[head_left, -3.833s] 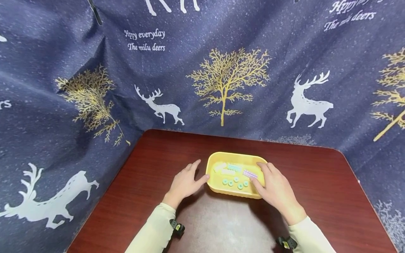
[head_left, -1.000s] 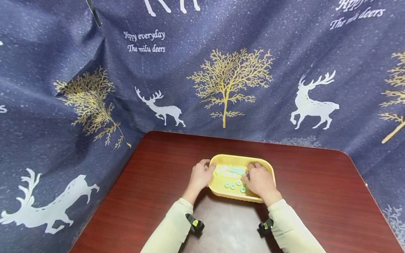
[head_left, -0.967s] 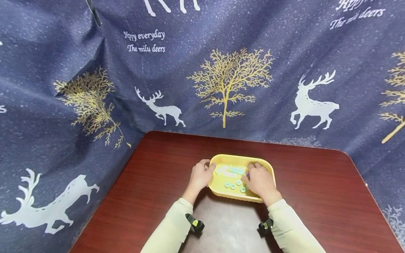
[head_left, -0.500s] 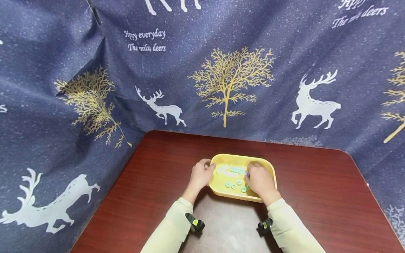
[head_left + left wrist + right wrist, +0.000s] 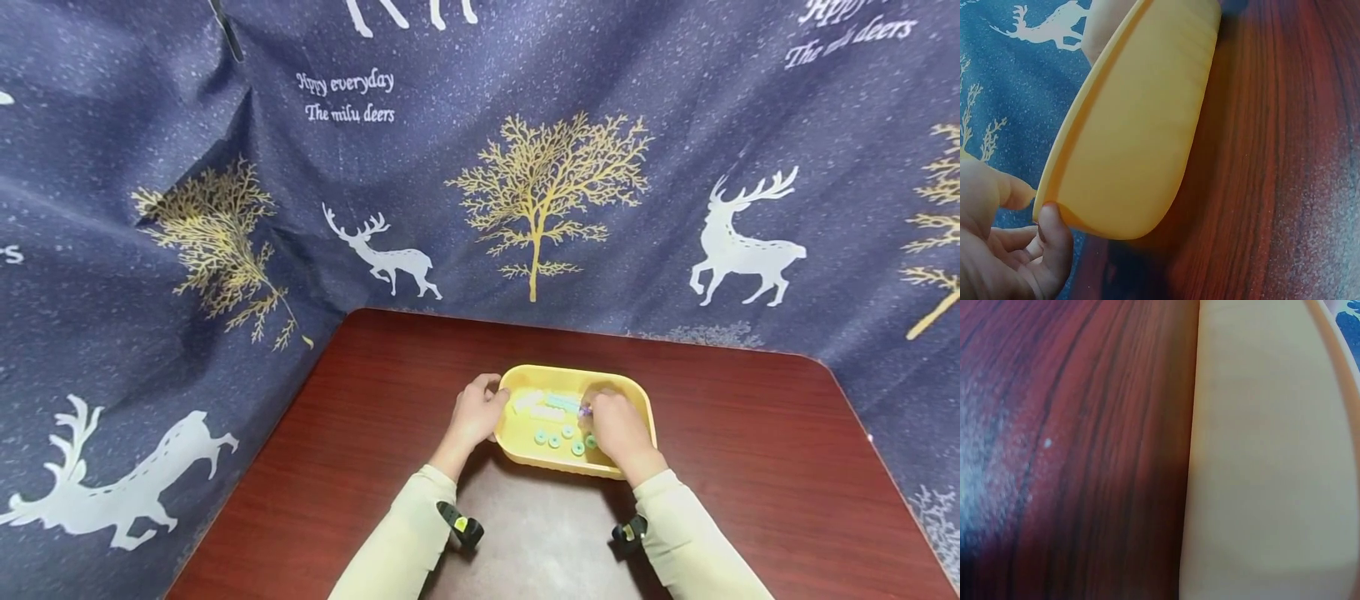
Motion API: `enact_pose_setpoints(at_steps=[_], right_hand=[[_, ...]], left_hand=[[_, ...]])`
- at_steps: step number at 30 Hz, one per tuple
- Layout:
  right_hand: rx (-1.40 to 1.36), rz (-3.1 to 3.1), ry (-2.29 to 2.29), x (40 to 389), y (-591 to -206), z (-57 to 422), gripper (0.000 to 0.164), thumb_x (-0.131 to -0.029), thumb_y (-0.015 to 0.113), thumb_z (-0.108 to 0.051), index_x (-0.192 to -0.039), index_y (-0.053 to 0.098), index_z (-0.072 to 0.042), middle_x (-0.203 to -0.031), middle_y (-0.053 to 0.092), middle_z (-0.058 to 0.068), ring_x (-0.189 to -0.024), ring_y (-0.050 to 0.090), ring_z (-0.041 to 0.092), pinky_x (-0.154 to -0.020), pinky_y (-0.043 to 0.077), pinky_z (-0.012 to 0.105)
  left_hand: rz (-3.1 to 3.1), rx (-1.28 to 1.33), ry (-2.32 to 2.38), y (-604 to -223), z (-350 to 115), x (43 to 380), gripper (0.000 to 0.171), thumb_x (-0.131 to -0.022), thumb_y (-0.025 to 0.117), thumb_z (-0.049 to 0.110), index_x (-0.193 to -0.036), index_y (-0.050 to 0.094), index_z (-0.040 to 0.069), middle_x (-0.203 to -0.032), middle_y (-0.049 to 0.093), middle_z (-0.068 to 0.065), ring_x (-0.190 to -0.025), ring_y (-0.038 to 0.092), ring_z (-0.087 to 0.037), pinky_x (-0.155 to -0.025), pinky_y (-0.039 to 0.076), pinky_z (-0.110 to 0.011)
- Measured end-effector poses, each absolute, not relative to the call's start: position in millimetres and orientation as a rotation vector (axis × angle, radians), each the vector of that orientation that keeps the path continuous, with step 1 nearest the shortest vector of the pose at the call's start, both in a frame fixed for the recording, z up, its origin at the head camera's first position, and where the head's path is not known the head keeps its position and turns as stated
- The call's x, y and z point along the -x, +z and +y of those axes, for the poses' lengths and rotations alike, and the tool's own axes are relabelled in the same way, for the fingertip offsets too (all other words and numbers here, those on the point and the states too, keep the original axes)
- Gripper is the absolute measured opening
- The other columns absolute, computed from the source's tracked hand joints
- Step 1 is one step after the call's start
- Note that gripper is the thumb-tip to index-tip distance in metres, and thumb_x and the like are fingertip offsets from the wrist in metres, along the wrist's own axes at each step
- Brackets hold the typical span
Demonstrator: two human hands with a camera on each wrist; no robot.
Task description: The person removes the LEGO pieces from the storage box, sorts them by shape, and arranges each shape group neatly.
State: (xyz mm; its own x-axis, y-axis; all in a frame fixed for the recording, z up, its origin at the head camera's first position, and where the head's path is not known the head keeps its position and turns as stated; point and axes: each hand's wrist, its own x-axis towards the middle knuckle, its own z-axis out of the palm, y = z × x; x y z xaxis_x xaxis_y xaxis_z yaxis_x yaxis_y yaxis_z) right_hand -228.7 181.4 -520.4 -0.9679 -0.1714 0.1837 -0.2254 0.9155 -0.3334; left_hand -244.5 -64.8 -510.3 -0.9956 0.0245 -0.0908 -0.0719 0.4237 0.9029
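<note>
A yellow plastic tray (image 5: pixel 514 437) stands on the table in the head view. My left hand (image 5: pixel 474 415) grips its left end, and in the left wrist view thumb and finger pinch the rim of the tray wall (image 5: pixel 1135 137). My right hand (image 5: pixel 619 427) reaches inside at the right, its fingers pinching a purple studded toy brick (image 5: pixel 585 411), mostly hidden by the hand. Beside it lie a light blue studded brick (image 5: pixel 562 403) and a whitish brick (image 5: pixel 547 412). Several small green round pieces with centre holes (image 5: pixel 554 441) lie nearer the front. The right wrist view shows no hand.
The dark red wooden table (image 5: pixel 397 375) extends around the tray, with a glare patch (image 5: pixel 540 533) at its front. Behind it hangs a blue cloth (image 5: pixel 585 67) printed with deer and trees. Black wrist straps (image 5: pixel 463 527) sit on both sleeves.
Since the earliest frame, my left hand has moved right onto the tray's end. My right hand has moved from the right rim into the tray and taken hold of the purple brick.
</note>
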Motion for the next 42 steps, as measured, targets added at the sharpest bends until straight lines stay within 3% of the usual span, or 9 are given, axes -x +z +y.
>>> enact_pose_setpoints(at_steps=[9,14,19,25,35,42], right_hand=[[-0.352,-2.867,0.564,226,-514,184,0.012,-0.082,0.081,-0.006,-0.085,0.071,-0.01,-0.082,0.064,0.007,-0.074,0.056,0.023,-0.068,0.054,0.042],[-0.371,-2.837,0.621,221,-512,185,0.014,-0.084,0.083,-0.011,-0.094,0.073,-0.007,-0.088,0.068,0.008,-0.082,0.064,0.026,-0.077,0.058,0.045],[-0.35,-2.833,0.687,217,-510,185,0.017,-0.087,0.08,-0.015,-0.101,0.074,-0.007,-0.094,0.07,0.008,-0.083,0.065,0.025,-0.078,0.058,0.045],[-0.333,-2.812,0.758,213,-509,186,0.016,-0.087,0.078,-0.016,-0.1,0.074,-0.007,-0.09,0.07,0.007,-0.081,0.062,0.021,-0.076,0.056,0.042],[-0.357,-2.745,0.83,202,-506,182,0.019,-0.086,0.081,-0.015,-0.103,0.079,-0.007,-0.098,0.075,0.01,-0.088,0.069,0.024,-0.082,0.06,0.045],[-0.382,-2.691,0.81,195,-500,176,0.021,-0.085,0.083,-0.018,-0.104,0.079,-0.009,-0.097,0.075,0.009,-0.085,0.069,0.024,-0.078,0.059,0.044]], left_hand=[[2.568,0.001,1.673,-515,-65,246,0.044,-0.098,0.051,0.009,-0.142,0.056,0.005,-0.086,0.063,-0.011,-0.044,0.059,-0.017,-0.041,0.059,-0.04],[2.576,0.0,1.664,-514,-64,243,0.044,-0.099,0.052,0.009,-0.142,0.056,0.005,-0.086,0.064,-0.011,-0.043,0.059,-0.016,-0.044,0.06,-0.044],[2.593,0.001,1.65,-512,-62,241,0.044,-0.1,0.052,0.01,-0.143,0.055,0.005,-0.09,0.065,-0.013,-0.043,0.058,-0.016,-0.04,0.057,-0.035],[2.579,0.038,1.671,-511,-62,239,0.044,-0.099,0.052,0.01,-0.142,0.055,0.005,-0.093,0.064,-0.013,-0.045,0.06,-0.017,-0.038,0.056,-0.033],[2.594,0.047,1.635,-509,-62,238,0.045,-0.099,0.051,0.011,-0.143,0.054,0.005,-0.092,0.065,-0.012,-0.043,0.058,-0.016,-0.038,0.055,-0.031],[2.592,0.026,1.639,-508,-61,237,0.044,-0.1,0.051,0.011,-0.144,0.053,0.004,-0.094,0.067,-0.016,-0.045,0.059,-0.017,-0.039,0.056,-0.032]])
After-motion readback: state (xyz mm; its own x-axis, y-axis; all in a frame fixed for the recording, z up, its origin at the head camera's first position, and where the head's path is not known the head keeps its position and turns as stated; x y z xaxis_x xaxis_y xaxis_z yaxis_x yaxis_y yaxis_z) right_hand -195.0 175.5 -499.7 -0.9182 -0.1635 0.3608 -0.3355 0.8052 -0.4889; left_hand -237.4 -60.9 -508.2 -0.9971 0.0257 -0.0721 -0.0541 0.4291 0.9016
